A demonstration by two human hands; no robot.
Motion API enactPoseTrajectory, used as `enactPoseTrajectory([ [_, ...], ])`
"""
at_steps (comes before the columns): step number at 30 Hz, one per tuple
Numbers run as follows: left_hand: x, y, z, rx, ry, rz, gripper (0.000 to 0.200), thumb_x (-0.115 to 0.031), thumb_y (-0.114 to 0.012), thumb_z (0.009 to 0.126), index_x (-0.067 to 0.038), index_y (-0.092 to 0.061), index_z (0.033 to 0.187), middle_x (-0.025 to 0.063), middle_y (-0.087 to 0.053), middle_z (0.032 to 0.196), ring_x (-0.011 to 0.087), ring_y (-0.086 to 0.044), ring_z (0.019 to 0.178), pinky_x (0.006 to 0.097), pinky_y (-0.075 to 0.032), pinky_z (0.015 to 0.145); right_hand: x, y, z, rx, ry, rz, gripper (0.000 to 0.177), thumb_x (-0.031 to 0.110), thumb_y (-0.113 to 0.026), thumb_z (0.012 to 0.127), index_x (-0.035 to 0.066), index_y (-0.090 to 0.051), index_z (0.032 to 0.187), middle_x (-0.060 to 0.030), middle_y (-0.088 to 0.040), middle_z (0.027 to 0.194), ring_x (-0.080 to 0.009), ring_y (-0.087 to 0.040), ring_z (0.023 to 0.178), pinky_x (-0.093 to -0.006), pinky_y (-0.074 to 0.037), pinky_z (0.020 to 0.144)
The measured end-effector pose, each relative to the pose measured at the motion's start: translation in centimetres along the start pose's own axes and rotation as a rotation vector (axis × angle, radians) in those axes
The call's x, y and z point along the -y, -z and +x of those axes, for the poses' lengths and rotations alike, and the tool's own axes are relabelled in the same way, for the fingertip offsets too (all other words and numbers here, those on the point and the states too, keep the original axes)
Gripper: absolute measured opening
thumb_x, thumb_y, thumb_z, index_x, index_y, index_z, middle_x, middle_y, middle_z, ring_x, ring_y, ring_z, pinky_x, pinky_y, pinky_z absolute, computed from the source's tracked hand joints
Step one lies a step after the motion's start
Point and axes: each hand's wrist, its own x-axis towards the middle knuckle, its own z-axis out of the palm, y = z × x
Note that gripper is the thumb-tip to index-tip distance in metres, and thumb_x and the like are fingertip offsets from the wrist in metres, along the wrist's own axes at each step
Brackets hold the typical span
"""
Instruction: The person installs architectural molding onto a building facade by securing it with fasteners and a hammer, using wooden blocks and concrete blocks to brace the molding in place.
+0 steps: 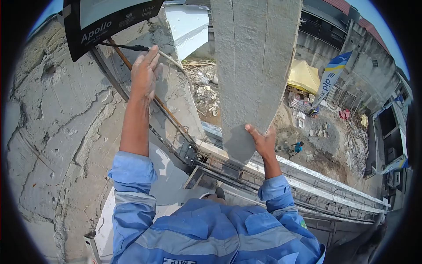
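My left hand (146, 72) is raised at the upper left, fingers extended, beside a black cable (127, 46) that runs from a black floodlight (112, 26) marked Apollo. Whether it touches the cable is unclear. A pale cable (173, 61) continues to the right behind the fingers. Lower and to the right, my right hand (263, 140) rests against the lower right edge of a grey concrete column (250, 75), thumb on its face and the other fingers partly hidden at the edge.
A rough concrete wall (57, 119) fills the left. Metal rails (325, 187) run from the centre to the lower right. Far below are a person in blue (298, 147), a yellow canopy (304, 75), rubble and a banner (332, 75). A rusty rod (165, 108) slants beside my left forearm.
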Motion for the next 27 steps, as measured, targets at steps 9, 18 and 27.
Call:
enactPoseTrajectory([
  [9, 3.7, -1.8, -4.0, 0.144, 0.068, 0.143, 0.078, -0.038, -0.068, 0.093, 0.007, -0.034, 0.147, 0.0186, -0.051, 0.142, 0.0296, -0.053, 0.130, 0.0390, -0.043, 0.107, 2.5, 1.5, -1.0, 0.012, -0.077, 0.095, 0.041, 0.030, -0.084, 0.082, -0.003, -0.067, 0.100, -0.0066, -0.068, 0.088, -0.0159, -0.063, 0.076, -0.0302, -0.052, 0.068],
  [18, 10.9, -3.8, -11.8, 0.613, 0.273, 0.254, 0.082, -0.035, -0.077, 0.087, 0.012, -0.039, 0.142, 0.0239, -0.055, 0.136, 0.0279, -0.054, 0.126, 0.0354, -0.045, 0.105, 1.8, 1.5, -1.8, 0.032, -0.112, 0.163, 0.053, 0.029, -0.087, 0.076, -0.003, -0.063, 0.111, -0.0088, -0.068, 0.097, -0.0182, -0.065, 0.084, -0.0316, -0.054, 0.074],
  [27, 15.0, -5.6, -15.1, 0.546, 0.321, 0.145, 0.058, -0.024, -0.078, 0.087, 0.003, -0.054, 0.131, 0.0117, -0.068, 0.115, 0.0172, -0.063, 0.104, 0.0311, -0.050, 0.093, 0.9, 1.2, -4.0, -0.061, -0.093, 0.479, 0.058, 0.020, -0.085, 0.079, -0.004, -0.057, 0.123, -0.0123, -0.067, 0.112, -0.0203, -0.066, 0.095, -0.0339, -0.054, 0.084],
])
